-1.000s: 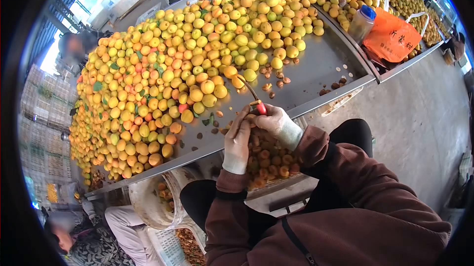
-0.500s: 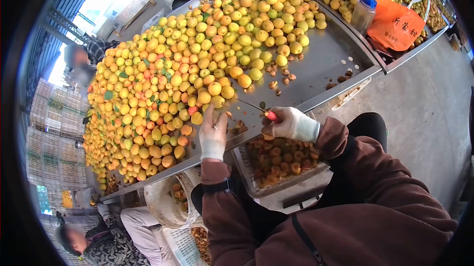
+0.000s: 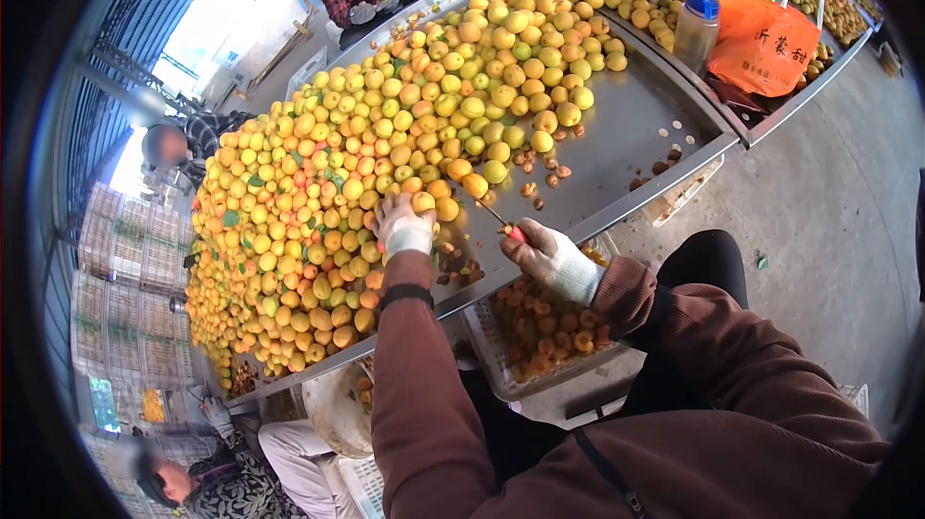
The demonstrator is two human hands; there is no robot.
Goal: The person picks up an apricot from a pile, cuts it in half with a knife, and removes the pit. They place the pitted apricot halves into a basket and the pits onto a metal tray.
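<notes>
A big heap of yellow-orange apricots (image 3: 318, 201) covers much of the metal table (image 3: 626, 124). My left hand (image 3: 403, 228), in a white glove, reaches onto the near edge of this heap, its fingers apart and touching the fruit; no grip on an apricot can be made out. My gloved right hand (image 3: 557, 261) is closed around the red handle of a tool with a thin metal shaft (image 3: 491, 212), which points up and left toward the apricots. Several loose pits (image 3: 551, 172) lie on the bare metal beyond it.
Below the table edge stands a crate (image 3: 491, 350) of apricot halves (image 3: 549, 326), beside a white bucket (image 3: 337, 413). An orange bag (image 3: 766, 47) and a blue-lidded bottle (image 3: 696, 32) stand at the right. Other people sit at the far side and left.
My left hand has moved up and forward from the table's near edge onto the apricots. My right hand has shifted slightly down and left with the tool. The view has tilted a little.
</notes>
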